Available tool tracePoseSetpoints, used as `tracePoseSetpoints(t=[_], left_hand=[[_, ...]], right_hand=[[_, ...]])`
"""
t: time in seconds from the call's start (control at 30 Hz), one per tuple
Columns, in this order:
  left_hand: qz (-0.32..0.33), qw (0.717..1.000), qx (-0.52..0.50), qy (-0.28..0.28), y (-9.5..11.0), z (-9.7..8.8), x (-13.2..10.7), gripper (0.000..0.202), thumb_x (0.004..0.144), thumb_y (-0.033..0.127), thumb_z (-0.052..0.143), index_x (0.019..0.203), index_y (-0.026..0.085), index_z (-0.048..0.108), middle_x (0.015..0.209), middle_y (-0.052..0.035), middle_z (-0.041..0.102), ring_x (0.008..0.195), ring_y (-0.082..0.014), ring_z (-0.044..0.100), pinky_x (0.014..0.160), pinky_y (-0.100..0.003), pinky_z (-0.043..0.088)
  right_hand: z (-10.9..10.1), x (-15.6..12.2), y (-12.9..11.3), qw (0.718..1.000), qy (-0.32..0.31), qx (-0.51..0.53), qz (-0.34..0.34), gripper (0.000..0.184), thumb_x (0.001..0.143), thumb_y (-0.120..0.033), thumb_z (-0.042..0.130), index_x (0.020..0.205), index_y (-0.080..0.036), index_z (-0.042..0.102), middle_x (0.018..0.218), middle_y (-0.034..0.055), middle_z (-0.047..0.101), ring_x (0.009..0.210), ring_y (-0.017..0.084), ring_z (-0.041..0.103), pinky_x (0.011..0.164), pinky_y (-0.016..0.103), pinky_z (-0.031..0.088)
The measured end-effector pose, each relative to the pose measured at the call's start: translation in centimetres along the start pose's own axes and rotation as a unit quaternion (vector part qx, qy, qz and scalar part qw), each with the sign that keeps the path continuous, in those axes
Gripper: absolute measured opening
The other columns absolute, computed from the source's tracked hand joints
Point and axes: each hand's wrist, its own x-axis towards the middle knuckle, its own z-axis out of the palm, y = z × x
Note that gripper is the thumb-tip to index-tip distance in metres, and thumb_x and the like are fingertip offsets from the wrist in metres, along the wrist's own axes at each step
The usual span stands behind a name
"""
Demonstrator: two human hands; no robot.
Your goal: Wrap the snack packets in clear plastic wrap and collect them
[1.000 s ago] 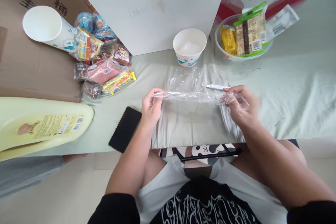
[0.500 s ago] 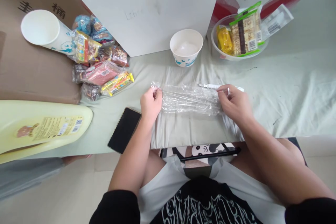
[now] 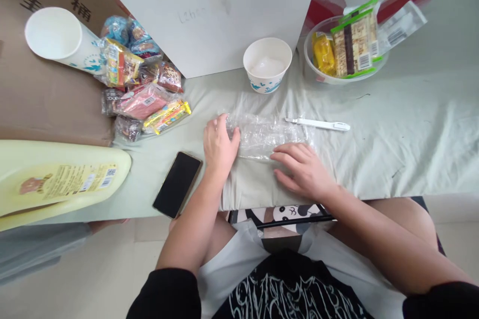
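Note:
A folded clear plastic bag (image 3: 267, 133) lies on the pale green cloth (image 3: 411, 124) in front of me. My left hand (image 3: 219, 144) rests on the bag's left end, fingers curled over its edge. My right hand (image 3: 299, 167) lies flat with fingers stretched out, pressing the bag's lower right part. A white pen-like tool (image 3: 318, 124) lies just beyond the bag on the right. A black phone (image 3: 177, 184) lies to the left of my left hand.
A paper bowl (image 3: 267, 64) stands behind the bag. A clear bowl of snack packs (image 3: 344, 45) is at the back right. A heap of wrapped snacks (image 3: 142, 94) and a tipped paper cup (image 3: 60, 40) lie left. A white box (image 3: 209, 10) stands behind; a yellow plastic object (image 3: 56, 179) at left.
The bag went from held stretched in the air to folded flat on the cloth. My right hand let go of its right end and moved left, now flat on it.

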Motion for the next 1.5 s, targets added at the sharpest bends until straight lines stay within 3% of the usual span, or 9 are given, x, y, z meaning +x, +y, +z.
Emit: tracePoseSetpoints(t=[0.1, 0.33, 0.57, 0.7, 0.9, 1.1, 1.27, 1.4, 1.5], left_hand=[[0.03, 1.0, 0.004, 0.003, -0.4, 0.5, 0.2, 0.044, 0.088, 0.025, 0.065, 0.131, 0.019, 0.059, 0.122, -0.0166, 0.066, 0.118, -0.0357, 0.059, 0.104, -0.051, 0.045], [0.007, 0.982, -0.187, -0.02, -0.7, 0.5, 0.2, 0.035, 0.082, 0.014, 0.065, 0.115, 0.023, 0.059, 0.079, -0.0004, 0.059, 0.079, -0.0194, 0.06, 0.082, -0.036, 0.051], [-0.131, 0.856, -0.482, 0.13, 2.5, 0.2, -4.9, 0.017, 0.094, 0.026, 0.055, 0.099, 0.027, 0.039, 0.086, 0.0046, 0.044, 0.054, -0.0056, 0.044, 0.048, -0.019, 0.038], [-0.11, 0.87, -0.478, 0.053, 4.5, 0.4, -8.0, 0.013, 0.099, 0.035, 0.051, 0.1, 0.027, 0.041, 0.088, 0.0008, 0.05, 0.072, -0.0115, 0.057, 0.062, -0.025, 0.049], [-0.028, 0.877, -0.479, -0.024, 5.2, 0.5, -8.5, 0.012, 0.093, 0.024, 0.055, 0.084, 0.023, 0.047, 0.085, -0.0011, 0.051, 0.075, -0.0134, 0.054, 0.068, -0.028, 0.048], [-0.15, 0.828, -0.527, -0.119, 4.1, 0.0, -6.5, 0.013, 0.091, 0.032, 0.057, 0.09, 0.024, 0.047, 0.076, 0.0021, 0.055, 0.059, -0.0107, 0.054, 0.054, -0.024, 0.044], [-0.193, 0.82, -0.538, -0.038, 1.6, -1.0, -2.9, 0.012, 0.086, 0.032, 0.055, 0.094, 0.024, 0.049, 0.091, -0.0035, 0.063, 0.076, -0.014, 0.066, 0.044, -0.021, 0.035], [-0.105, 0.837, -0.522, -0.127, 0.3, -1.4, -1.7, 0.025, 0.077, 0.028, 0.064, 0.101, 0.023, 0.059, 0.101, -0.0071, 0.07, 0.091, -0.0183, 0.069, 0.053, -0.022, 0.045], [0.018, 0.824, -0.516, -0.234, 0.5, -1.0, -2.3, 0.054, 0.07, 0.026, 0.077, 0.122, 0.025, 0.061, 0.126, -0.0104, 0.069, 0.113, -0.0236, 0.067, 0.083, -0.032, 0.058]], right_hand=[[1.0, -0.1, -0.2, 0.993, -0.11, -0.024, 0.027, 0.023, 0.093, -0.025, 0.059, 0.114, -0.018, 0.063, 0.112, 0.0107, 0.072, 0.101, 0.028, 0.065, 0.085, 0.042, 0.047], [0.8, 0.0, 1.6, 0.992, -0.051, -0.07, 0.093, 0.012, 0.094, -0.023, 0.057, 0.101, -0.019, 0.065, 0.097, 0.0082, 0.074, 0.097, 0.026, 0.067, 0.098, 0.043, 0.043], [1.3, -0.1, -1.0, 0.999, -0.021, -0.019, 0.026, 0.032, 0.091, -0.031, 0.063, 0.122, -0.022, 0.058, 0.119, 0.0112, 0.069, 0.122, 0.031, 0.06, 0.103, 0.047, 0.043], [2.7, -0.5, -2.4, 1.0, -0.023, 0.022, -0.005, 0.038, 0.09, -0.026, 0.063, 0.126, -0.027, 0.056, 0.128, 0.0108, 0.066, 0.127, 0.03, 0.059, 0.102, 0.049, 0.045], [3.3, -0.4, -2.0, 0.996, 0.042, 0.047, 0.065, 0.018, 0.091, -0.019, 0.059, 0.107, -0.027, 0.06, 0.096, 0.005, 0.07, 0.09, 0.022, 0.068, 0.079, 0.038, 0.052], [2.8, -0.4, -1.6, 0.995, 0.045, 0.067, 0.055, 0.03, 0.087, -0.004, 0.052, 0.105, -0.026, 0.062, 0.087, 0.0019, 0.071, 0.077, 0.018, 0.066, 0.068, 0.033, 0.048], [2.0, -0.5, -1.3, 0.984, 0.063, 0.128, 0.103, 0.031, 0.08, -0.001, 0.048, 0.094, -0.025, 0.06, 0.081, 0.0015, 0.066, 0.072, 0.018, 0.063, 0.064, 0.032, 0.049], [0.7, -0.1, -0.7, 0.973, 0.038, 0.207, 0.098, 0.034, 0.072, 0.002, 0.044, 0.088, -0.025, 0.055, 0.078, 0.0001, 0.063, 0.07, 0.016, 0.062, 0.062, 0.031, 0.049], [-0.1, 0.3, -0.5, 0.96, 0.009, 0.267, 0.081, 0.032, 0.073, 0.002, 0.044, 0.088, -0.024, 0.053, 0.077, -0.0006, 0.061, 0.069, 0.015, 0.06, 0.061, 0.029, 0.048]])
